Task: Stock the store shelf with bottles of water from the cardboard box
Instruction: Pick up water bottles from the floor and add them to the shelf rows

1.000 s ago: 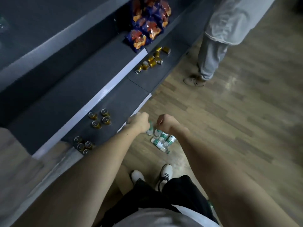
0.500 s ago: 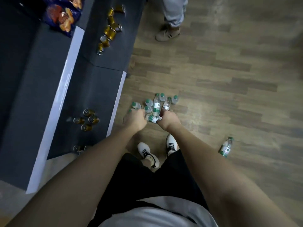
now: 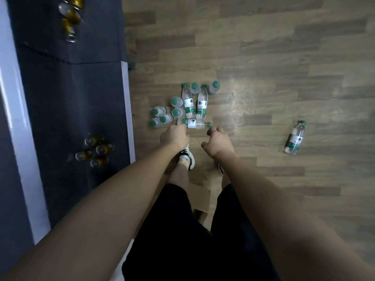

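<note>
Both grips empty, left hand (image 3: 175, 136) curled, right hand (image 3: 218, 143) loose, over bottles (image 3: 189, 104) on wood floor (image 3: 263, 57).

The floor (image 3: 263, 57) is of wood-look planks in brown and grey tones, with a pale glare spot near its middle. Four golden cans (image 3: 95, 150) stand in a close group on the dark surface at the left, and more golden cans (image 3: 70, 19), blurred so their number is hard to tell, are at the top left corner. A white shoe with black laces (image 3: 187, 159) rests on the floor, above black shorts (image 3: 182, 240), and a brown flat piece, perhaps cardboard (image 3: 199, 196), lies between the legs.
</note>
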Demonstrator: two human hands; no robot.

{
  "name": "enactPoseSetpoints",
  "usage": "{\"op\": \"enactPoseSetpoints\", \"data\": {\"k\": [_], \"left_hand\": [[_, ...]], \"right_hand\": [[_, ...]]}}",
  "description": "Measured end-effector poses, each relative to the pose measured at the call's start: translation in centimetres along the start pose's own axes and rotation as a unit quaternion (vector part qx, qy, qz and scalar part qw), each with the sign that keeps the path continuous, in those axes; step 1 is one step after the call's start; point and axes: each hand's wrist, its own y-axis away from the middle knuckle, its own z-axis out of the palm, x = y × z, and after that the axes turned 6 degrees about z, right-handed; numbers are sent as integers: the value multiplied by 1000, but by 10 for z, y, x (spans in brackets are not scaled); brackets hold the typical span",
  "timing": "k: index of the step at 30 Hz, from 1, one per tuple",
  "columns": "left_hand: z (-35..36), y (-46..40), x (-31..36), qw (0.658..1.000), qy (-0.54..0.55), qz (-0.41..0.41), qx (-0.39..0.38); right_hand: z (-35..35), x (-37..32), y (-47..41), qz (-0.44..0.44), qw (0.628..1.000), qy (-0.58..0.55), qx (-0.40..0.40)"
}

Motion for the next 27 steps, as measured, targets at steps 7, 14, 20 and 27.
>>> {"op": "enactPoseSetpoints", "data": {"k": [7, 14, 20, 27], "left_hand": [[63, -114, -61, 998, -40, 34, -31], [154, -194, -109, 999, -4, 13, -44], [217, -255, -140, 997, -30, 41, -55], [283, -316, -151, 996, -14, 54, -63]], "right_hand": [[80, -8, -103, 49, 999, -8, -13], [161, 12, -207, 56, 998, -10, -27], [215, 36, -289, 49, 998, 35, -36], [274, 64, -379, 6, 994, 113, 6]]}}
